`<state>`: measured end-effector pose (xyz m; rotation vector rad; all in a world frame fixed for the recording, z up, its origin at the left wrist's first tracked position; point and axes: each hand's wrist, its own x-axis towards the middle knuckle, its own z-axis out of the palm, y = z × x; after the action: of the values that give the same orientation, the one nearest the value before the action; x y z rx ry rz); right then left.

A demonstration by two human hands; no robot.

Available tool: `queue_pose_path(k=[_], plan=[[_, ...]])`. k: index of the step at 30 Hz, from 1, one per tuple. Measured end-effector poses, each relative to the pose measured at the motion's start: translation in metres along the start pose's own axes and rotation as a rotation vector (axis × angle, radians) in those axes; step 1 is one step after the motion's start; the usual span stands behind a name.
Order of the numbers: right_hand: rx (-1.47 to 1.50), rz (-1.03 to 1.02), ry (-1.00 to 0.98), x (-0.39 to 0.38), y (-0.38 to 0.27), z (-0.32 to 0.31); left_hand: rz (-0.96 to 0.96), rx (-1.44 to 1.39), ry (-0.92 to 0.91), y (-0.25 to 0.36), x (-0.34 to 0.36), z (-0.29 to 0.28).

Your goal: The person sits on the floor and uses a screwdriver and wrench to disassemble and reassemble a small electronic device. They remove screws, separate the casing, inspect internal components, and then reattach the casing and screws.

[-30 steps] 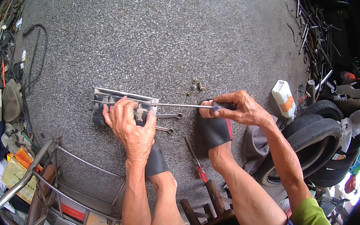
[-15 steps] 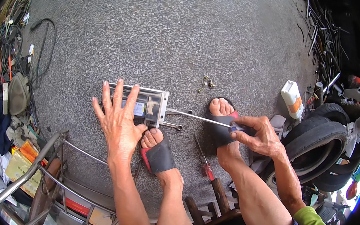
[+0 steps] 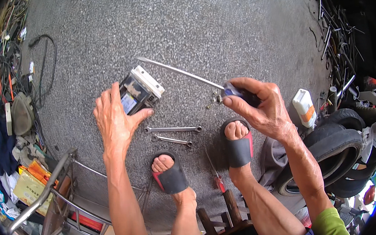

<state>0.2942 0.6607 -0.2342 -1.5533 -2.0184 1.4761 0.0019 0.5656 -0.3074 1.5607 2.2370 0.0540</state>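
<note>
- On grey gravelly floor point(image 3: 214, 18), centre: small boxy unit point(image 3: 140, 89), white end cap and dark glassy face, tilted up on edge, steadied by left hand point(image 3: 116, 120); fingers spread against its near side, thumb underneath, bracing more than clenching.
- Right hand point(image 3: 260, 105): fingers clenched round dark handle of long screwdriver point(image 3: 183, 73), shaft pointing up-left, tip clear of the unit, not engaged.
- Just beside that hand, on floor: a few small loose fasteners point(image 3: 214, 101), probably already removed; judged partway through dismantling, unit itself intact.
- Between unit and sandalled feet: two spanners point(image 3: 173, 134), idle; red-handled screwdriver point(image 3: 216, 174) between the feet.
- Open room: broad bare floor beyond the unit.
- Edges: cable and tool clutter point(image 3: 6, 90) left; metal frame point(image 3: 49, 196) lower left; white bottle point(image 3: 304, 106) and tyres point(image 3: 334, 157) close right.
</note>
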Motion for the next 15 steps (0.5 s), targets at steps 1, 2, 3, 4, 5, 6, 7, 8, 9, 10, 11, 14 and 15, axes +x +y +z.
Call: queue_pose_path(k=[1, 2, 3, 4, 5, 6, 7, 8, 9, 10, 11, 14, 15], plan=[[0.006, -0.018, 0.027, 0.008, -0.004, 0.001, 0.012, -0.019, -0.007, -0.001, 0.001, -0.002], [0.013, -0.036, 0.055, 0.014, -0.005, 0.0, 0.008, -0.081, -0.012, 0.0, 0.0, -0.006], [0.02, -0.027, 0.059, 0.017, -0.005, 0.0, 0.028, -0.138, 0.004, 0.001, 0.001, -0.006], [0.028, -0.019, 0.063, 0.019, -0.005, 0.0, 0.048, -0.194, 0.02, 0.0, 0.002, -0.005], [0.037, -0.01, 0.068, 0.021, -0.004, 0.0, 0.068, -0.249, 0.034, 0.001, 0.002, -0.005], [0.063, 0.012, 0.044, 0.023, -0.003, 0.0, 0.068, -0.251, 0.055, 0.003, 0.001, -0.006], [0.075, 0.062, 0.012, 0.022, -0.002, 0.001, 0.071, -0.267, 0.042, 0.004, 0.003, -0.008], [0.077, 0.082, -0.007, 0.021, 0.003, 0.002, 0.092, -0.258, 0.037, 0.005, 0.004, -0.007], [0.073, 0.103, -0.021, 0.019, 0.008, 0.001, 0.117, -0.256, 0.032, 0.007, 0.007, -0.006], [0.069, 0.088, -0.003, 0.017, 0.011, 0.002, 0.114, -0.28, -0.004, 0.01, 0.011, -0.008], [0.086, 0.137, -0.004, 0.015, 0.016, 0.003, 0.12, -0.282, -0.046, 0.01, 0.014, -0.01], [0.127, 0.265, -0.068, 0.019, 0.02, 0.0, 0.183, -0.274, -0.098, 0.005, 0.02, -0.008], [0.115, 0.261, -0.059, 0.02, 0.023, -0.002, 0.221, -0.263, -0.108, 0.004, 0.022, -0.007]])
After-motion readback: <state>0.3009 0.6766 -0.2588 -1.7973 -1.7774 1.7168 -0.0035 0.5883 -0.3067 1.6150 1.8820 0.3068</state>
